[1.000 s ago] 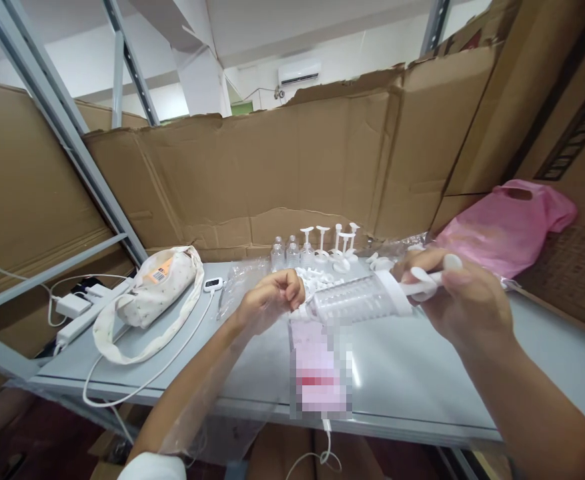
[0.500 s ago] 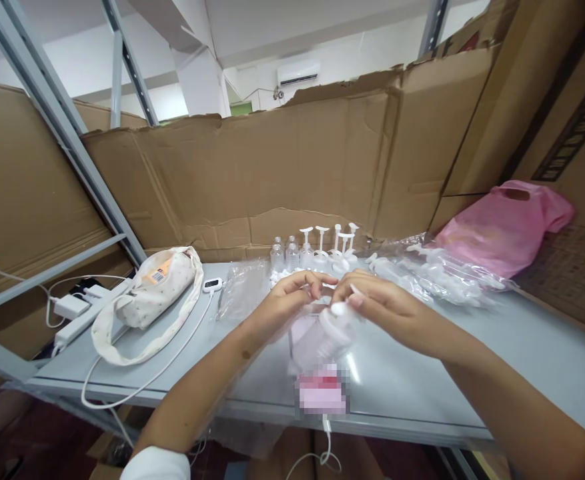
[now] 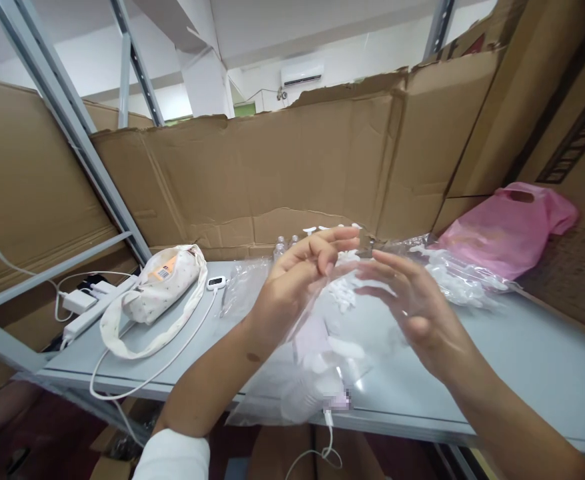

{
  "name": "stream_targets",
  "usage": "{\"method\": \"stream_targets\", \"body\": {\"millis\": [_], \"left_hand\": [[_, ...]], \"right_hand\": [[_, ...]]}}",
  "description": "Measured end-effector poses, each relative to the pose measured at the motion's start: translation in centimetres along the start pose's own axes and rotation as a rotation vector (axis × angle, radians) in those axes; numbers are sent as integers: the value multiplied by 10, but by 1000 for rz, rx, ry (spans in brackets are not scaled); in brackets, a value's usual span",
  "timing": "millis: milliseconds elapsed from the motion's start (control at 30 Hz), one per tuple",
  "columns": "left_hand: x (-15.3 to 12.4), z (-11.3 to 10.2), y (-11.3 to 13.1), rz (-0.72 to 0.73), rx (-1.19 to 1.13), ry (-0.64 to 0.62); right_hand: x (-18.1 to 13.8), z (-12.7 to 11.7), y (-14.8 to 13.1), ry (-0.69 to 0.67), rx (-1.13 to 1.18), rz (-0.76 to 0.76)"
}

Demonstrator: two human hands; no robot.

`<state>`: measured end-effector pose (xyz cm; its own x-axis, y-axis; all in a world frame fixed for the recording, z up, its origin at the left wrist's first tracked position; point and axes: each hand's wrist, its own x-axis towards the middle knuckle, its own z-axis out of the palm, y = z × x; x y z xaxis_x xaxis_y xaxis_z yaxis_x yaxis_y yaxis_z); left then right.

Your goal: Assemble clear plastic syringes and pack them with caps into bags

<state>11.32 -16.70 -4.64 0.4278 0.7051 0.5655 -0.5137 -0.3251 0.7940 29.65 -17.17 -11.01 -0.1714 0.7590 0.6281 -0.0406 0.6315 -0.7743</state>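
The left hand [image 3: 299,273] pinches the top edge of a clear plastic bag [image 3: 322,360], which hangs down toward the near desk [image 3: 522,360] edge. The right hand [image 3: 412,303], fingers spread, hovers just right of it.

Even, soft daylight fills the room, brightest off the white ceiling [image 3: 322,27] and far wall, which wash out slightly. The grey shelf [image 3: 522,353] carries a pale sheen and only faint shadows. Both raised hands, left hand [image 3: 292,287] and right hand [image 3: 412,300], smear with motion blur, and the clear plastic bag [image 3: 332,353] between them glints. Straight frame posts [image 3: 72,127] bow outward near the edges, wide-lens style.
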Motion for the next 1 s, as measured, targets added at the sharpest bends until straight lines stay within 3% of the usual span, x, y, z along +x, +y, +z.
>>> {"method": "stream_targets", "body": {"millis": [100,167,333,400,500,633,700,767,900,1000], "left_hand": [[10,8,3,55,36,21],[17,13,2,88,41,32],[37,15,-12,189,82,29],[46,2,-19,250,187,93],[59,-34,-32,328,394,296],[65,-86,-49,225,669,518],[61,-103,-57,122,775,528],[53,-113,-65,-37,944,388],[36,-121,-84,-375,1325,-238],[30,-118,-101,-517,1559,-508]], "right_hand": [[-9,4,17,-139,259,127],[-17,12,25,-217,293,181],[-25,29,31,-210,270,343],[-18,25,34,-189,296,360],[0,4,40,-205,330,395],[25,-31,44,-137,350,428],[35,-45,45,-147,329,423],[41,-57,47,-145,285,419],[44,-73,58,-86,251,436],[40,-76,67,-62,268,467]]}}
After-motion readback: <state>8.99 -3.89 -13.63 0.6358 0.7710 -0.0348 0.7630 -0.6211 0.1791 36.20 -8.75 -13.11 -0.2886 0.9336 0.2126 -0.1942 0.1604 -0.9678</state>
